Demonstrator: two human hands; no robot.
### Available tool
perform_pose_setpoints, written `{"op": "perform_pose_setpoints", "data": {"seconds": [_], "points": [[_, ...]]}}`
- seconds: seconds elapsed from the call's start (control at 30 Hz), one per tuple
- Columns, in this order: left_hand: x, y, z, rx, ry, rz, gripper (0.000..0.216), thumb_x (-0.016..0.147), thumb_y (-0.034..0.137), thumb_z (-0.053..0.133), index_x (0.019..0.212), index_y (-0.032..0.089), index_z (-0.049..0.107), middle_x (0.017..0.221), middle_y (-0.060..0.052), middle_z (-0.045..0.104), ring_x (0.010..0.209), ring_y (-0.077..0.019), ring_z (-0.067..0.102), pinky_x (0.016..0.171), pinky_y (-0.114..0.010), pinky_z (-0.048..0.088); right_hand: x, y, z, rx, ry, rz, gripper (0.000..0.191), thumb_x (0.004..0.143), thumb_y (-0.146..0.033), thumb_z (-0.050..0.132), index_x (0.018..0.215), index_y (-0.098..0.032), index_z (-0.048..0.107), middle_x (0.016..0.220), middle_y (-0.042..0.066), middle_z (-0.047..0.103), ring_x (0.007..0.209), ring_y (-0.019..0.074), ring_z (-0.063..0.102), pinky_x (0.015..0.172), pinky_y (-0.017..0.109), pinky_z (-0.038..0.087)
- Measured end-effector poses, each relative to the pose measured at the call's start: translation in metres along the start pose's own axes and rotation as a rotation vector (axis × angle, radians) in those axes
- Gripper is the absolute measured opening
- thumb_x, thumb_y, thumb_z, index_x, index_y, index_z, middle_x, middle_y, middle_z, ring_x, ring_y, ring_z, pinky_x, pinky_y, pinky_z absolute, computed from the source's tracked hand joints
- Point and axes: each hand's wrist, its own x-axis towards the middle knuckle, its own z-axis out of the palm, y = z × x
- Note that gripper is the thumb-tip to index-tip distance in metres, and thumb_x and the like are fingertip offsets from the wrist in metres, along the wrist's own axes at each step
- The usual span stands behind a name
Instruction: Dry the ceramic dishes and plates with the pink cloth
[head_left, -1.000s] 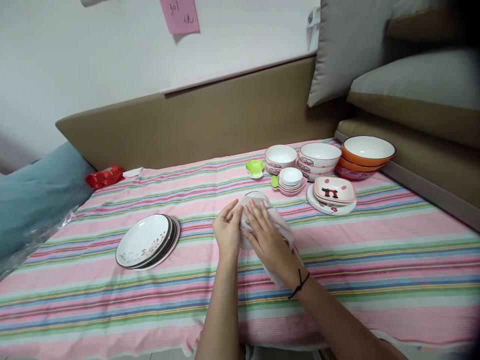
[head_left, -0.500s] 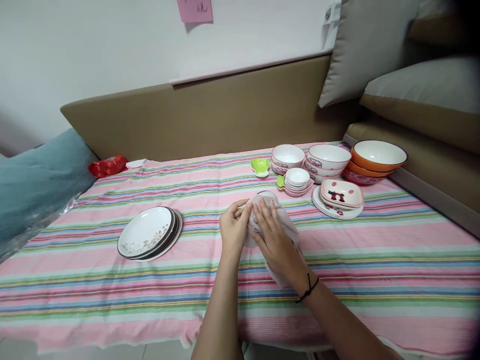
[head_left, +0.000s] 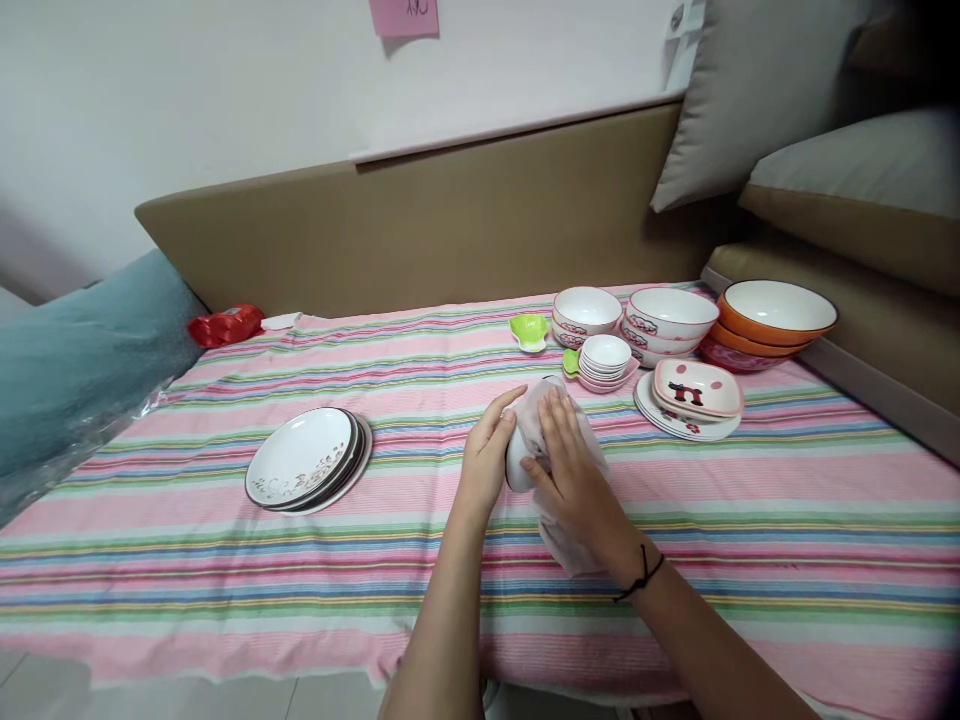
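Observation:
My left hand (head_left: 486,452) grips the left edge of a white plate (head_left: 517,465) with a dark rim, held up above the striped cloth cover. A thin whitish wiping cloth (head_left: 568,548) lies over much of the plate and hangs down below it. My right hand (head_left: 574,470), a black cord on its wrist, presses the wiping cloth flat against the plate with its fingers stretched. Most of the plate's face is hidden by the cloth and fingers. Off to the left stands a stack of dark-rimmed plates (head_left: 300,455), the top one with a floral pattern.
Small white dishes (head_left: 606,352), a green leaf-shaped dish (head_left: 529,331), white bowls (head_left: 671,305), orange bowls (head_left: 778,305) and a pink-rimmed square dish (head_left: 699,388) on plates stand at the right. A red shiny bundle (head_left: 225,326) lies back left. Cushions (head_left: 862,180) border the right.
The left hand has shifted its grip to the plate's edge, and more of the white plate shows at the left. My right hand has slid slightly over it with the cloth. The view has shifted slightly.

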Motion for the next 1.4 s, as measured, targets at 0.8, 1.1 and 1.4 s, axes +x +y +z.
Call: {"op": "perform_pose_setpoints", "data": {"seconds": [0.8,1.1,1.4], "points": [[0.002,-0.015,0.012,-0.433,0.018,-0.317,0.044,0.084,0.055,0.057,0.090,0.014,0.071,0.090,-0.007,0.071,0.084,-0.0212,0.063,0.081,-0.033,0.047,0.002,-0.008,-0.001,-0.063,-0.042,0.023,0.121,0.072,-0.045,0.077,0.153,-0.013,-0.008,0.160,0.021,0.005,0.147,0.0379,-0.003,0.114,0.063,0.020],[0.003,0.000,0.009,-0.196,0.113,-0.127,0.049,0.085,0.039,0.064,0.132,0.028,0.056,0.127,-0.003,0.064,0.120,-0.0221,0.056,0.104,-0.033,0.039,0.004,-0.010,-0.001,-0.067,-0.036,0.029,0.123,0.070,-0.039,0.079,0.153,-0.015,-0.008,0.160,0.019,0.003,0.147,0.0369,-0.004,0.115,0.062,0.020],[0.005,-0.002,0.010,-0.406,0.033,-0.200,0.046,0.087,0.049,0.056,0.119,0.018,0.067,0.136,-0.008,0.058,0.131,-0.0265,0.047,0.110,-0.036,0.034,0.006,-0.013,0.000,-0.103,-0.029,0.053,0.124,0.067,-0.038,0.081,0.153,-0.014,-0.005,0.160,0.019,0.006,0.147,0.0375,0.000,0.115,0.061,0.021]]}}
